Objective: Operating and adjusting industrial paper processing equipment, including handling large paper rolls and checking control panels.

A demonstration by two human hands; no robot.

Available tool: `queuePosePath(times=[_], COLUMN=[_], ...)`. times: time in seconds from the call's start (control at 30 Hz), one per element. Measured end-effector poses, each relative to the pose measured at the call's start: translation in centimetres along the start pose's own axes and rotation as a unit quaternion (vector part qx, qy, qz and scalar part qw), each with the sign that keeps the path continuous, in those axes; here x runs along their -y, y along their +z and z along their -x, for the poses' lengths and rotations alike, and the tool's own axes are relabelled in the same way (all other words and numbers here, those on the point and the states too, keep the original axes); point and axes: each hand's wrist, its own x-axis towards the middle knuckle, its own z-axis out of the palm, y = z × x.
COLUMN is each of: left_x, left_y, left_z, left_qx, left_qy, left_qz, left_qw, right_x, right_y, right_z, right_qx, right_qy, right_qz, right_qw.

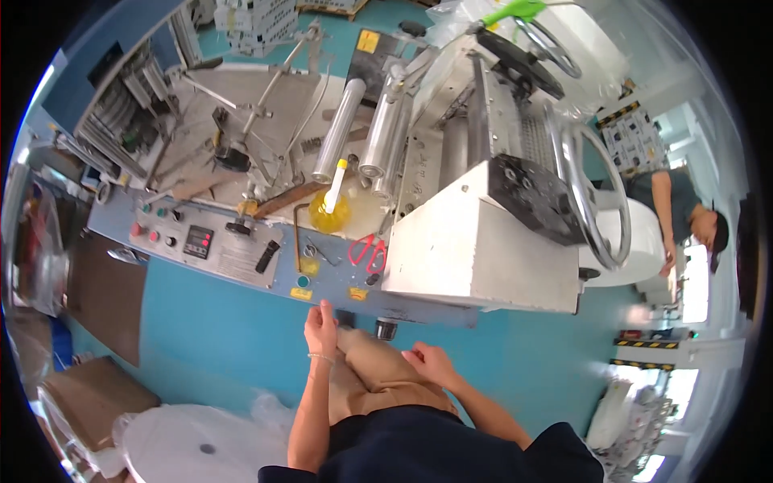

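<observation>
My left hand (321, 332) is just in front of the machine's blue-grey front edge, below a green push button (303, 282). Its fingers are curled with one pointing up, and I see nothing in them. A thin bracelet circles that wrist. Beside my right thigh, my right hand (432, 364) is loosely closed, with nothing visible in it. Nearest on the machine ledge lie red-handled scissors (369, 253), a bent metal rod (298, 237) and a black-handled tool (267, 256). A clear bottle of yellow liquid (330, 212) with a white spout stands behind them.
A control panel (181, 240) with knobs and a small display is at the left. Metal rollers (338, 133) stand behind the bottle. At the right is a white machine housing (483, 241) with a large handwheel (616, 201). A large white roll (201, 443) lies lower left. Another person (684, 209) stands far right.
</observation>
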Motion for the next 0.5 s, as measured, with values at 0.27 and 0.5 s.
queuePosePath(times=[0.27, 0.5], left_x=[-0.8, 4.1], left_y=[4.3, -8.3], left_z=[0.9, -1.8], left_qx=[0.163, 0.235], left_qy=[-0.013, -0.166], left_qz=[-0.183, -0.252], left_qw=[0.97, 0.924], right_x=[9.3, 6.4], right_y=[-5.0, -2.6], right_z=[-4.3, -8.2], right_qx=[0.063, 0.21], right_qy=[-0.024, -0.053], right_qz=[-0.164, 0.043], right_qw=[0.984, 0.975])
